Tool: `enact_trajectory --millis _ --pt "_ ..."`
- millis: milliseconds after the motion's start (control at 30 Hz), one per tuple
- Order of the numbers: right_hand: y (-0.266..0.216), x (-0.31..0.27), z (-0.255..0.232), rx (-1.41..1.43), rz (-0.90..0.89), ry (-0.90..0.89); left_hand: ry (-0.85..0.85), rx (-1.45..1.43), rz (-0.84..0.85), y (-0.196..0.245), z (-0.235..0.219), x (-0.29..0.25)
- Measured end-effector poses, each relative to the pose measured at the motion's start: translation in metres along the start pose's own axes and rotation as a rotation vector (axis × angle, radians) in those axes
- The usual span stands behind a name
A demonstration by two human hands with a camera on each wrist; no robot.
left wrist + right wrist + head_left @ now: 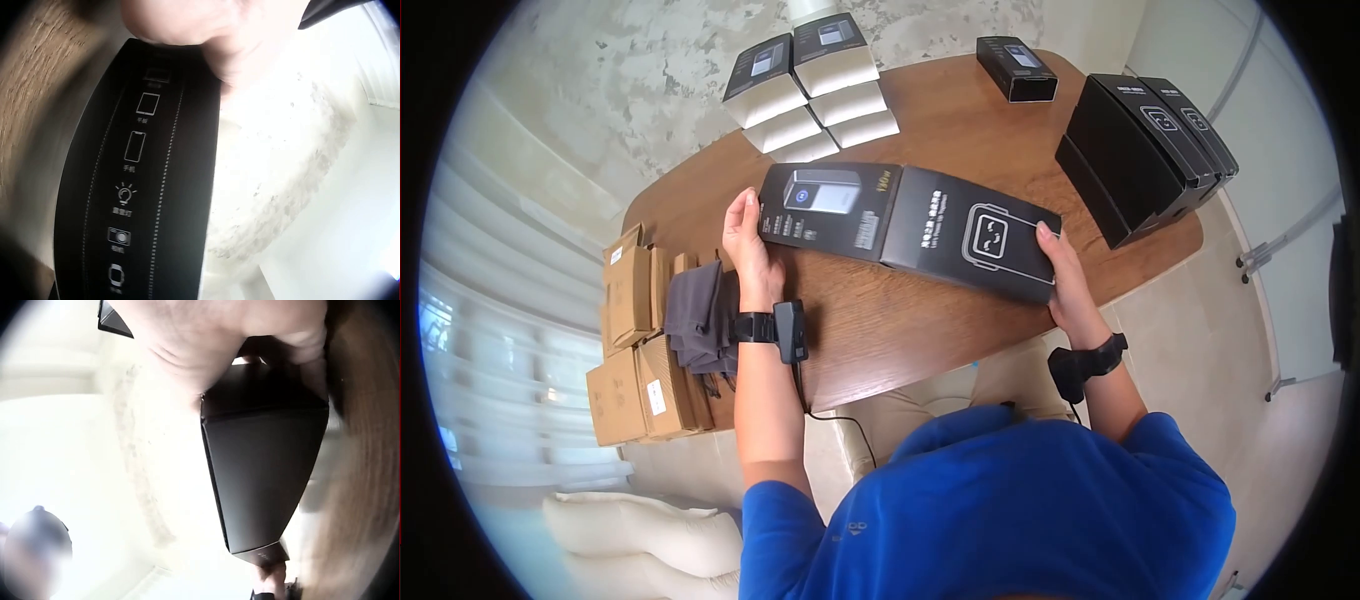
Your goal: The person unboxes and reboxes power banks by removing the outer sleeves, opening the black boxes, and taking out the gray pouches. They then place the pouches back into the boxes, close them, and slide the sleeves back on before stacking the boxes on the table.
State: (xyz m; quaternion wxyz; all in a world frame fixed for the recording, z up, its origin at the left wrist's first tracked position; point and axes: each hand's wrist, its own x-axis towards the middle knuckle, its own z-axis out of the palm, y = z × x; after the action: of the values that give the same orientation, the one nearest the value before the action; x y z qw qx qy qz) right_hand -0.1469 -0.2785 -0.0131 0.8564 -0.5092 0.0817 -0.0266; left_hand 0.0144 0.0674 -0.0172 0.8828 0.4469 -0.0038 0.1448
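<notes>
Black box angled crosswise (right end nearer)

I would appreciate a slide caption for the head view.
Left hand and right hand hold black packaging over a wooden table, near black boxes and brown cartons.

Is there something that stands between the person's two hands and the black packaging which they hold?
No, nothing visible stands between them. The left hand directly touches one end of the black packaging, and the right hand grips the other end, its thumb on the printed face.
</notes>
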Motion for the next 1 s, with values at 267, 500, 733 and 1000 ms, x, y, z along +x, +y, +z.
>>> enact_trajectory --millis 267,500,733,1000 --pt "0.000 -0.001 0.004 -0.119 -0.054 0.036 -0.008 0.067 0.094 0.011 0.006 -0.004" --pt "0.005 -0.002 0.009 -0.253 -0.157 0.054 0.018 0.064 0.126 0.023 0.007 -0.004" --pt "0.010 0.002 0.003 -0.291 -0.175 0.044 -0.111 0.270 0.073 0.014 0.024 -0.017" --pt "0.020 0.003 -0.003 -0.514 -0.296 0.084 -0.556 0.598 -0.130 -0.015 0.061 -0.065"
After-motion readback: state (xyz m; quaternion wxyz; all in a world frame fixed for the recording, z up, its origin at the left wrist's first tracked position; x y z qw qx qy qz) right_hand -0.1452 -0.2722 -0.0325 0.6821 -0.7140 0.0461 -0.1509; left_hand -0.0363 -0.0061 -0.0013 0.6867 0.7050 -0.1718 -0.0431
